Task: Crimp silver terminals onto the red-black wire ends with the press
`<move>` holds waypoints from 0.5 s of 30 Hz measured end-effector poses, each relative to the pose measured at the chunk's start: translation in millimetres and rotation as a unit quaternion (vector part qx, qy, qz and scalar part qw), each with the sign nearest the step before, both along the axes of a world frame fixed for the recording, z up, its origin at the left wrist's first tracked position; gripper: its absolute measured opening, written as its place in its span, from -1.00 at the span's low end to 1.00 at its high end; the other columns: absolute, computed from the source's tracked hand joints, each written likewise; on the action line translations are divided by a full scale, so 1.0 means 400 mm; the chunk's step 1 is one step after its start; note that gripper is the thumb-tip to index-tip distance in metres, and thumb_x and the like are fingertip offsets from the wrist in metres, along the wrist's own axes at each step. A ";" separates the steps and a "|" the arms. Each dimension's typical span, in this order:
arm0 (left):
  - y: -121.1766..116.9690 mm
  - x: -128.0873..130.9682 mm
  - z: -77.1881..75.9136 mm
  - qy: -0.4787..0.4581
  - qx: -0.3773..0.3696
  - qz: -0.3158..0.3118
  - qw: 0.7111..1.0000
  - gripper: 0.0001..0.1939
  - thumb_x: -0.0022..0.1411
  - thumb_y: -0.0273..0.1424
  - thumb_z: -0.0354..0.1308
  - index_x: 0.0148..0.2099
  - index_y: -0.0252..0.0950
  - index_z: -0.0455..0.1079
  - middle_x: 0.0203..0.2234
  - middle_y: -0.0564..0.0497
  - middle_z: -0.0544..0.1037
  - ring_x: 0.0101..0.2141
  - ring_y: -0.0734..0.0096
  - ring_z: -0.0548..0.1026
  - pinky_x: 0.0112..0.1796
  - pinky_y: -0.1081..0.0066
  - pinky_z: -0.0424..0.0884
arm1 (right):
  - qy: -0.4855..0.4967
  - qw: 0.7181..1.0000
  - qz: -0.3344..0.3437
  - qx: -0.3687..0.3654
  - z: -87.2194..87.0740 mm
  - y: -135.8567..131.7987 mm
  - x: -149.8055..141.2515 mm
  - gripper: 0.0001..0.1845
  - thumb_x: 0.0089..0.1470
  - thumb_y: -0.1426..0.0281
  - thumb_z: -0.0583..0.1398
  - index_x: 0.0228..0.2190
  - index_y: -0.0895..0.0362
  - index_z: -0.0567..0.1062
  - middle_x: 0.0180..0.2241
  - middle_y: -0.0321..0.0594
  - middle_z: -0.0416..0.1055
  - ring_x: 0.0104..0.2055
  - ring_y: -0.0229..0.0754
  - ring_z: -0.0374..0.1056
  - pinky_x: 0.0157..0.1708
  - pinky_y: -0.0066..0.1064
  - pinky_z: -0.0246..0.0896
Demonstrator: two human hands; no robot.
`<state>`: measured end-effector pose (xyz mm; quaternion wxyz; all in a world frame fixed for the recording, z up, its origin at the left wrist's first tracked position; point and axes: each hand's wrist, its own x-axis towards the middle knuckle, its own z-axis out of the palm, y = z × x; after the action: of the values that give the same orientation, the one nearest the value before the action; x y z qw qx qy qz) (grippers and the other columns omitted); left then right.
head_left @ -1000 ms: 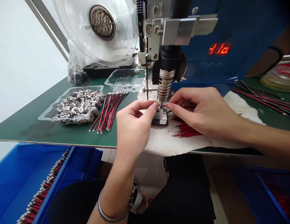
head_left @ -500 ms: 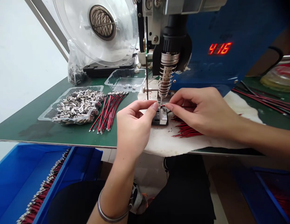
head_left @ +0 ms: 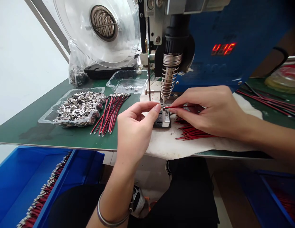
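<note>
Left of the small silver metal fixture [head_left: 165, 117], bringing thumb and forefinger together in the left hand's grip [head_left: 135, 126]; cannot tell of any catch inside. Beneath the spring-wrapped metal tip [head_left: 168, 80], apparently positioning; calling for steady alignment next. Right of the fixture, pinching the thin red-and-black wire [head_left: 180, 106] in the right hand's closed grip [head_left: 209, 107], reaching leftward past the fingertips.
</note>
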<state>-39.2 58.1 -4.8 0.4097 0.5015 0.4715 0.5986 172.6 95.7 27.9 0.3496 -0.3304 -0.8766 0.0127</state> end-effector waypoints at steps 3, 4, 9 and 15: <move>-0.004 0.001 0.006 -0.009 -0.002 -0.006 1.000 -0.83 0.28 -0.21 0.55 -0.23 -0.18 0.74 -0.47 0.06 0.56 -0.53 0.51 0.18 -0.49 0.39 0.11 | -0.020 1.000 0.006 0.005 0.003 0.003 0.004 -0.77 0.41 0.30 0.27 -0.27 0.03 0.72 -0.31 -0.21 0.70 -0.36 -0.12 0.53 -0.34 -0.24 0.24; -0.005 0.001 0.008 -0.010 -0.002 -0.008 1.000 -0.83 0.28 -0.21 0.56 -0.24 -0.19 0.74 -0.47 0.06 0.56 -0.53 0.51 0.17 -0.49 0.39 0.13 | -0.025 1.000 0.009 0.004 0.003 0.005 0.006 -0.75 0.42 0.29 0.26 -0.28 0.03 0.72 -0.32 -0.21 0.70 -0.36 -0.11 0.53 -0.34 -0.24 0.23; -0.005 0.000 0.013 -0.007 -0.006 -0.008 1.000 -0.81 0.24 -0.22 0.57 -0.26 -0.22 0.72 -0.43 0.04 0.60 -0.54 0.51 0.20 -0.48 0.38 0.17 | -0.019 0.999 0.013 -0.035 -0.002 0.009 0.007 -0.77 0.37 0.30 0.24 -0.28 0.02 0.70 -0.39 -0.24 0.66 -0.45 -0.15 0.47 -0.33 -0.25 0.26; 0.001 -0.004 0.001 0.007 -0.001 -0.018 1.000 -0.82 0.26 -0.23 0.56 -0.21 -0.22 0.73 -0.35 -0.01 0.66 -0.43 0.41 0.41 -0.43 0.38 0.22 | -0.002 0.997 0.015 -0.069 -0.005 0.007 0.000 -0.85 0.35 0.30 0.27 -0.15 0.01 0.68 -0.42 -0.32 0.62 -0.47 -0.20 0.43 -0.33 -0.29 0.29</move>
<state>-41.0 58.4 -4.3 0.4174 0.5143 0.4655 0.5869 172.5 98.4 26.0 0.3239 -0.3406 -0.8792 0.0778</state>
